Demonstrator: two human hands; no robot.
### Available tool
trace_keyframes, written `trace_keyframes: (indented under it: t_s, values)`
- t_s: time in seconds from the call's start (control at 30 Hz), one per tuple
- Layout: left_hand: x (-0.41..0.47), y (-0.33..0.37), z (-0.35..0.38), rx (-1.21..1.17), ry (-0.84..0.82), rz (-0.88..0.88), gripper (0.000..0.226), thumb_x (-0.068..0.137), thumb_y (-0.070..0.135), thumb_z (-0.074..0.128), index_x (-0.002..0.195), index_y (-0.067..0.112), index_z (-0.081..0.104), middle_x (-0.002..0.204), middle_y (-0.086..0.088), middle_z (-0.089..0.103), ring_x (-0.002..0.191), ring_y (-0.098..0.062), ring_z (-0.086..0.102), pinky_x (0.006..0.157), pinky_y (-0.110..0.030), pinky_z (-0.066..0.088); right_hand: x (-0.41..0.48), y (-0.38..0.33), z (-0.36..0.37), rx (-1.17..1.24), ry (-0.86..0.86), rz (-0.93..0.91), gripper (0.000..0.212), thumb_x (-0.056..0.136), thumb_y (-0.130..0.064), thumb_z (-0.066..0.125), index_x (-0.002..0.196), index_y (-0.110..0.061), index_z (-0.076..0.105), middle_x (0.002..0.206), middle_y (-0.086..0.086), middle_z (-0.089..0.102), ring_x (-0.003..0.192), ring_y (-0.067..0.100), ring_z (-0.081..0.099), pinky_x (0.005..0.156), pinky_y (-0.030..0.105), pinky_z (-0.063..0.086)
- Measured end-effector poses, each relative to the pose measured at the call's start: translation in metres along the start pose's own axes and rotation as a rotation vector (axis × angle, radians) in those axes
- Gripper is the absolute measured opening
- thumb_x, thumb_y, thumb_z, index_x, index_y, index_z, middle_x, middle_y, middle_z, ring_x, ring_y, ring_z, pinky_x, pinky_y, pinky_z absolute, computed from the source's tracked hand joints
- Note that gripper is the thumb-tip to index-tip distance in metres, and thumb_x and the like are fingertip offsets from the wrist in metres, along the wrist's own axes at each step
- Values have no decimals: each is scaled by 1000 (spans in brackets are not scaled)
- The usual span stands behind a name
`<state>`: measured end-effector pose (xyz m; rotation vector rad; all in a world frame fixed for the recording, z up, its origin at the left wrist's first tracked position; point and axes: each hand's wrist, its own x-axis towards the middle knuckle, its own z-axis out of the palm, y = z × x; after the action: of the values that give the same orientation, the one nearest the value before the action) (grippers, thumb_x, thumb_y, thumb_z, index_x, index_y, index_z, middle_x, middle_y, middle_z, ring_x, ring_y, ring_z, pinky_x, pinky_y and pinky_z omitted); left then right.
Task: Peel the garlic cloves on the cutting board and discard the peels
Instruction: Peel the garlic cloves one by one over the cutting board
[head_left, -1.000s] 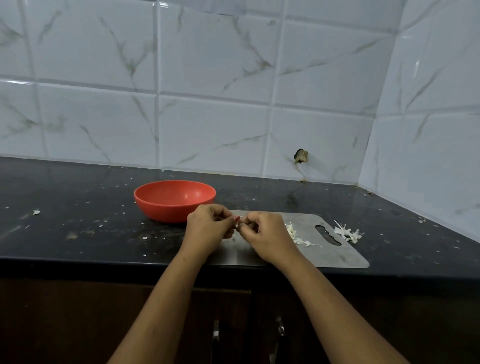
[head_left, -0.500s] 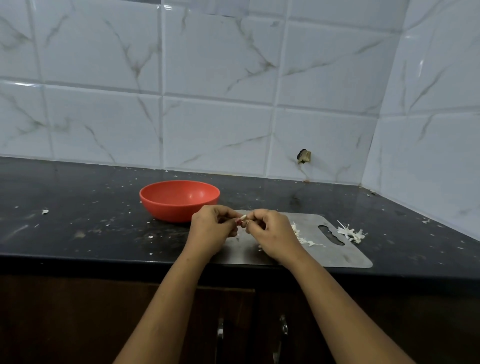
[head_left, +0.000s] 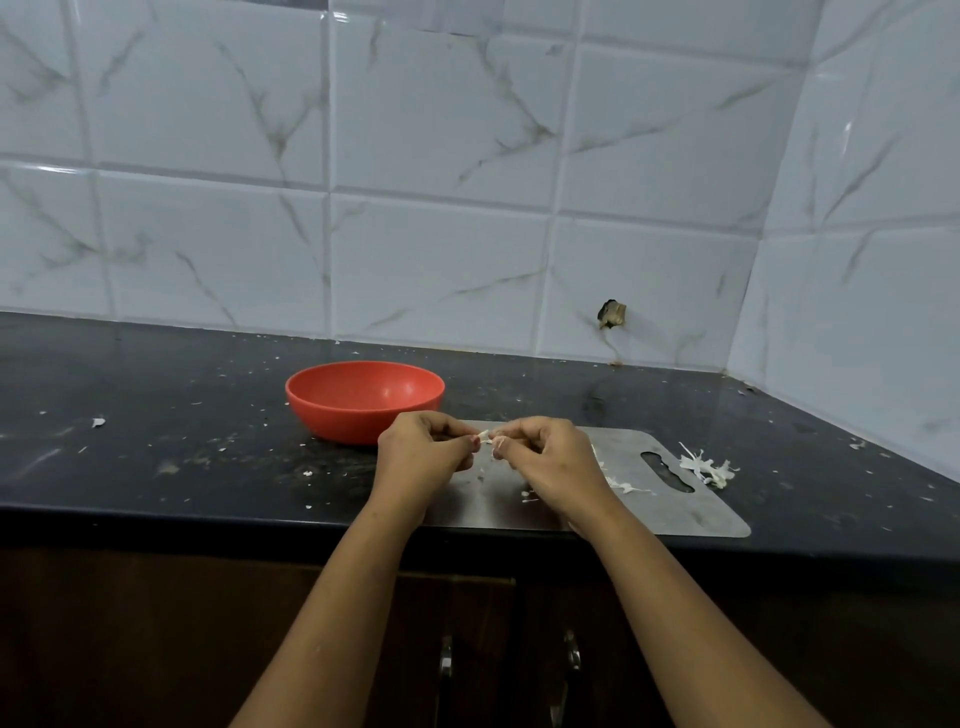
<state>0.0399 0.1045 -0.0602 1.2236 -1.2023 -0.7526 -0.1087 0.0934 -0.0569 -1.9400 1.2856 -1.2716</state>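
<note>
Head view: black stone surface bears a flat grey metal cutting board, with a round orange plastic bowl left of it. Above the board, the left hand and right hand pinch a small white garlic clove between curled fingers. Papery white peels lie by its right edge.
</note>
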Motion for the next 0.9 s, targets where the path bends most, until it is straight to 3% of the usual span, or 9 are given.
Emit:
trace_keyframes:
  t_s: [0.07, 0.33, 0.43, 0.57, 0.73, 0.9]
  values:
    - [0, 0, -1, 0, -7, 5, 9, 78, 3, 75, 74, 11, 73, 72, -7, 73, 70, -17, 71, 75, -32, 60, -1, -1, 0, -42, -45, 3, 10, 89, -22, 67, 90, -20, 77, 76, 0, 72, 68, 18, 62, 60, 27, 49]
    - [-4, 5, -1, 26, -113, 26, 9, 79, 1, 73, 82, 10, 74, 77, -9, 72, 70, -16, 70, 70, -25, 59, -2, -2, -1, -104, -13, -16, 13, 92, -20, 63, 90, -17, 76, 77, 1, 73, 77, 24, 66, 71, 38, 55]
    - [-5, 6, -1, 81, -133, 61, 12, 80, 1, 73, 86, 11, 74, 73, -9, 72, 66, -15, 69, 69, -25, 59, 0, 0, 0, -139, -16, -30, 13, 93, -16, 61, 89, -15, 73, 72, -8, 69, 71, 12, 64, 70, 31, 53]
    - [-8, 6, 1, 161, -164, 163, 23, 81, 4, 73, 98, 20, 73, 70, -4, 71, 65, -14, 69, 66, -23, 59, 0, 0, 0, -146, -16, -51, 16, 95, -12, 57, 83, -17, 67, 70, -11, 64, 66, 1, 58, 59, 8, 43]
    - [-9, 6, 2, 214, -163, 184, 18, 85, 6, 70, 99, 17, 72, 75, -2, 71, 65, -9, 67, 56, -14, 53, 0, 0, 1, -212, -30, -75, 18, 95, -13, 55, 80, -16, 63, 68, -2, 59, 58, 9, 49, 51, 12, 38]
    - [-7, 6, 2, 205, -122, 161, 10, 86, 5, 68, 95, 6, 72, 82, -8, 72, 67, -13, 68, 54, -15, 53, 1, 1, 2, -265, -46, -95, 14, 95, -11, 52, 86, -14, 61, 63, -7, 52, 54, 6, 45, 49, 13, 36]
